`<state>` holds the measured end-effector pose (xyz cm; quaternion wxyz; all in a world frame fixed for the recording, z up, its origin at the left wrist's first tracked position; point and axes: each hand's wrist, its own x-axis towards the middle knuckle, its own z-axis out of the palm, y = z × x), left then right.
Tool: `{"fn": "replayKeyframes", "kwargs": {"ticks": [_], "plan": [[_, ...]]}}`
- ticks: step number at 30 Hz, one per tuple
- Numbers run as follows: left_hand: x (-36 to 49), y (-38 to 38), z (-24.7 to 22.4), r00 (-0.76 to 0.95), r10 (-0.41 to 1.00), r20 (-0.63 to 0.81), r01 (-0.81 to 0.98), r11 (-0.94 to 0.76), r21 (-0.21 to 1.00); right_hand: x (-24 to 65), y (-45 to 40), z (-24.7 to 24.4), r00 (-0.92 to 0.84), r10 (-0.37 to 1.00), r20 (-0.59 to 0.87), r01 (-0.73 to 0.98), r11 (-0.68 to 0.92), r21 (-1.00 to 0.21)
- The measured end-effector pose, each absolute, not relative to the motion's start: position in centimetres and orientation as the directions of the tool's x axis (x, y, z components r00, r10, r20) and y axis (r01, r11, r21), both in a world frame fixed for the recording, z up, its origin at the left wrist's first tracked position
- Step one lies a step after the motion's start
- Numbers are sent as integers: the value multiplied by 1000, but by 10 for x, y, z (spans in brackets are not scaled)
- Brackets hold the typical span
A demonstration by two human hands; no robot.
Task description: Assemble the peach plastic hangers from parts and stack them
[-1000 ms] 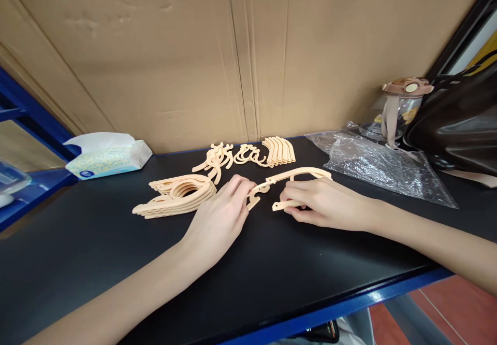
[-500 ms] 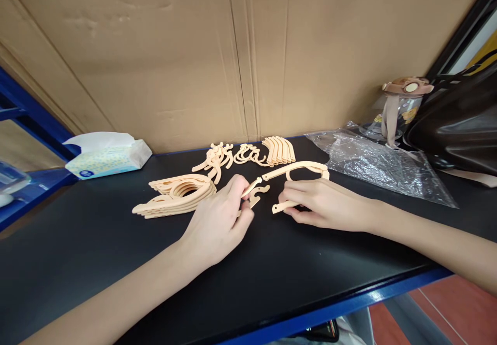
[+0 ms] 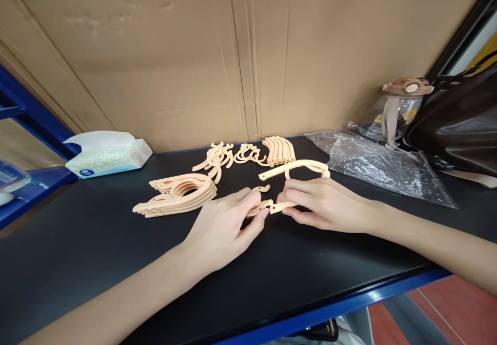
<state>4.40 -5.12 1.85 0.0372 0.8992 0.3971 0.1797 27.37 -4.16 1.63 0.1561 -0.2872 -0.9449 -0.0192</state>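
Between the thumb and fingers of my left hand [image 3: 227,218] is a small curved beige piece [image 3: 265,204], partly hidden. Its tip meets, or nearly meets, the holed end of the lower arm of a beige folding hanger [image 3: 303,164]. My right hand [image 3: 322,202] is closed around that hanger, whose upper arm stretches out to the left behind the fingers. Just beyond my left fingertips shows a beige hook-shaped piece [image 3: 262,188], partly covered. Stacked folded hangers [image 3: 174,202] lie left of my left hand.
Farther back lie a heap of loose beige pieces [image 3: 217,156], beige hooks [image 3: 247,153] and a row of curved arms [image 3: 278,150]. A tissue pack [image 3: 108,156] stands left. At right are a clear plastic bag [image 3: 376,163], a water bottle [image 3: 406,106] and a dark bag [image 3: 462,117]. Cardboard [image 3: 256,55] walls the back.
My left hand has brought its small piece down and right, from near the hanger's upper arm to the end of the lower arm. My right hand has barely moved.
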Motion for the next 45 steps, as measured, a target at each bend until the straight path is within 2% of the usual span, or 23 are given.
{"fn": "replayKeyframes", "kwargs": {"ticks": [14,21,24,29,34,45], "plan": [[42,-51,15,689,659,302,622,-752,219,271,-43,16,-790,512,337,527,848,-52],[42,-51,14,745,635,206,605,-773,193,271,-46,17,-796,500,342,494,862,-112],[41,-52,15,756,632,171,613,-775,151,270,-47,16,-795,501,341,478,864,-157],[42,-51,12,778,608,156,614,-789,13,269,-49,15,-800,479,362,431,878,-209],[42,-50,10,767,622,161,632,-775,-18,268,-50,17,-779,487,395,426,873,-237],[42,-51,5,791,578,202,607,-784,-132,266,-51,15,-796,485,362,449,874,-185]]}}
